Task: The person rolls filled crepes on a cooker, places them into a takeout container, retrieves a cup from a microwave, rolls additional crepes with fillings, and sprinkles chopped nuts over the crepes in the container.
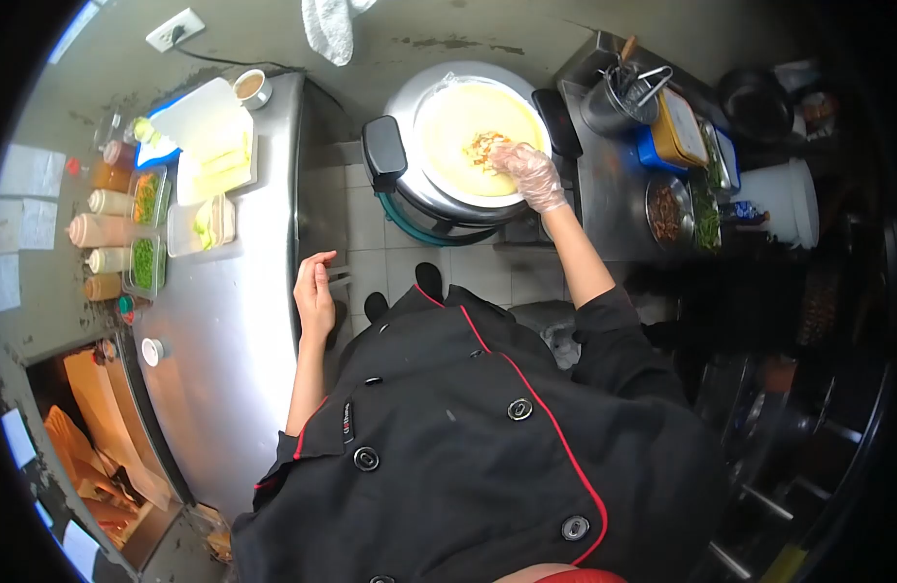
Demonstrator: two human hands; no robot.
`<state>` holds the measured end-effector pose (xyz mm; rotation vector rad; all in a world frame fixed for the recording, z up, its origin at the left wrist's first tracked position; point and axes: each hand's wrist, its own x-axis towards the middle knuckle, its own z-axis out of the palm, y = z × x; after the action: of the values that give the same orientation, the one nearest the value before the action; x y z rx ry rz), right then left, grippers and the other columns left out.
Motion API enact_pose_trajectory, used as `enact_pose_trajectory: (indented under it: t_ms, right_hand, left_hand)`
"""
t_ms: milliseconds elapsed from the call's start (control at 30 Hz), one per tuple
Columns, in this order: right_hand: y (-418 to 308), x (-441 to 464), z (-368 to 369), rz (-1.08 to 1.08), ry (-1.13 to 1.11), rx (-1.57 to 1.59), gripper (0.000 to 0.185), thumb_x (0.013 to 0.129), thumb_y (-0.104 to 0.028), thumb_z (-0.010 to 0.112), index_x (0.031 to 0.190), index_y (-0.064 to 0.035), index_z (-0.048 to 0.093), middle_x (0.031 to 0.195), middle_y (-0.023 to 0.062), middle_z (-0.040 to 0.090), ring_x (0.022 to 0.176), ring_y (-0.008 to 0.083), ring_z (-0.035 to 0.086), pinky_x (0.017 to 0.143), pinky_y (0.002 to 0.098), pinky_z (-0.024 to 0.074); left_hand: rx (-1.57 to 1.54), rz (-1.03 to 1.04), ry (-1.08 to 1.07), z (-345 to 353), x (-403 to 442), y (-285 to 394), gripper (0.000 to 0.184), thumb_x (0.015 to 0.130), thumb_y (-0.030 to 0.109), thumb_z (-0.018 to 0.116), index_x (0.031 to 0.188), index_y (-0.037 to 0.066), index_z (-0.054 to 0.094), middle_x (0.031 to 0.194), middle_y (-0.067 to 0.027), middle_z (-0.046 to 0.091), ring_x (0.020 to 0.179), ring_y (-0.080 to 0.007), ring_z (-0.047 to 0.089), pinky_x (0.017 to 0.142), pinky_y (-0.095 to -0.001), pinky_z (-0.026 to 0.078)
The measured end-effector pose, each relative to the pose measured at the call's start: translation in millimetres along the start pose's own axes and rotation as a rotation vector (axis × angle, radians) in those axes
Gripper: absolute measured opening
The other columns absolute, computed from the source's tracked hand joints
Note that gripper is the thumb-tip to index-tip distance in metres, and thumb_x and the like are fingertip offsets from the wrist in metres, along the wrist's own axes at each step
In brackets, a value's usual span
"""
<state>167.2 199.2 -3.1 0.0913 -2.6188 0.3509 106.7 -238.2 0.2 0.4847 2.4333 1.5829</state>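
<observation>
My right hand [528,175], in a clear plastic glove, reaches down onto a small heap of shredded orange-and-white filling [486,149]. Its fingers are bunched at the heap's right side, with the tips partly hidden. The heap lies on a flat, pale yellow round [458,117], perhaps a wrap. Under that is a white-rimmed round surface on top of a large silver pot [429,209] with black side handles. Bare and holding nothing, my left hand [315,296] hangs beside the steel counter's edge, fingers mostly stretched out.
On the left steel counter [215,360] are sauce bottles [103,230], a container of chopped greens [145,264], a white board with yellow sheets [215,160] and a cup [252,89]. At right stand a metal utensil pot [619,102], a bowl of brown pieces [668,209] and a white bucket [781,204].
</observation>
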Motion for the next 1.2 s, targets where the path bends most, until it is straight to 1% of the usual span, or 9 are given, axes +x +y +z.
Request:
enact_pose_trajectory:
  t_ms: [67,167,333,433,533,667,767,1100,1200]
  right_hand:
    - [3,7,-4,-0.031,-0.035,-0.047,0.014,0.077,-0.01,0.072,0.09,-0.0146,0.074,0.092,0.0035,0.072,0.083,0.0213,0.066,0.077,0.0337,0.0562]
    - [-10,15,-15,0.07,-0.2,-0.168,0.014,0.078,-0.011,0.065,0.089,-0.0167,0.072,0.088,0.0049,0.07,0.084,0.0232,0.066,0.076,0.0332,0.0555]
    - [13,12,-14,-0.04,-0.207,0.002,0.015,0.083,-0.015,0.063,0.094,-0.0172,0.073,0.094,0.0022,0.073,0.086,0.0232,0.066,0.078,0.0364,0.0537]
    - [-2,25,-31,0.08,-0.315,0.004,0.014,0.082,-0.017,0.069,0.095,-0.0147,0.074,0.096,0.0068,0.073,0.088,0.0249,0.066,0.082,0.0365,0.0535]
    - [-10,31,-18,0.267,0.011,0.114,0.022,0.077,-0.017,0.075,0.099,-0.0114,0.075,0.099,0.0119,0.072,0.09,0.0275,0.067,0.084,0.0366,0.053]
    - [9,24,12,0.325,-0.079,0.181,0.03,0.069,-0.006,0.081,0.099,-0.0078,0.076,0.093,0.0111,0.072,0.083,0.0259,0.069,0.079,0.0336,0.0548]
    - [18,24,14,0.428,-0.128,0.258,0.029,0.067,-0.006,0.082,0.096,-0.0076,0.077,0.092,0.0112,0.072,0.083,0.0249,0.069,0.078,0.0327,0.0546]
    - [17,33,6,0.303,-0.258,-0.015,0.03,0.07,-0.009,0.081,0.099,-0.0087,0.076,0.096,0.0122,0.073,0.087,0.025,0.07,0.081,0.0328,0.0544]
    - [7,49,-21,0.571,-0.452,0.293,0.033,0.072,-0.011,0.081,0.105,-0.0093,0.075,0.102,0.0131,0.073,0.094,0.0236,0.07,0.086,0.0329,0.0544]
  left_hand:
    - [0.011,-0.013,0.014,3,-5,-8,0.04,0.107,0.03,0.038,0.113,0.003,0.067,0.11,-0.0093,0.065,0.101,-0.0202,0.061,0.086,-0.0315,0.048]
    - [-0.009,0.013,0.052,14,-5,-7,0.036,0.106,0.024,0.041,0.108,0.001,0.068,0.106,-0.011,0.065,0.093,-0.0208,0.062,0.084,-0.0306,0.048]
    - [0.002,0.073,0.047,23,0,-3,0.033,0.105,0.024,0.044,0.107,0.002,0.069,0.105,-0.0117,0.066,0.09,-0.0217,0.062,0.079,-0.0308,0.047]
    - [0.005,0.072,0.045,23,0,-3,0.032,0.104,0.024,0.045,0.107,0.002,0.069,0.105,-0.0121,0.066,0.09,-0.0227,0.062,0.078,-0.0314,0.047]
    - [0.026,0.01,0.041,18,1,1,0.032,0.104,0.024,0.045,0.107,0.002,0.069,0.104,-0.012,0.066,0.091,-0.024,0.063,0.079,-0.0322,0.048]
    - [0.04,0.048,0.064,15,1,-1,0.031,0.104,0.024,0.046,0.107,0.002,0.068,0.102,-0.0115,0.066,0.09,-0.0238,0.063,0.078,-0.0325,0.048]
    - [0.041,0.01,0.04,14,1,-2,0.03,0.104,0.023,0.047,0.106,0.002,0.068,0.101,-0.0114,0.067,0.089,-0.0234,0.063,0.078,-0.0325,0.048]
    - [0.025,0.047,0.053,15,-9,-3,0.028,0.103,0.022,0.049,0.104,0.002,0.069,0.101,-0.011,0.067,0.086,-0.0229,0.063,0.075,-0.0324,0.048]
    - [0.04,0.052,0.066,9,-11,-5,0.028,0.103,0.022,0.049,0.104,0.002,0.069,0.101,-0.011,0.067,0.085,-0.0228,0.063,0.074,-0.032,0.048]
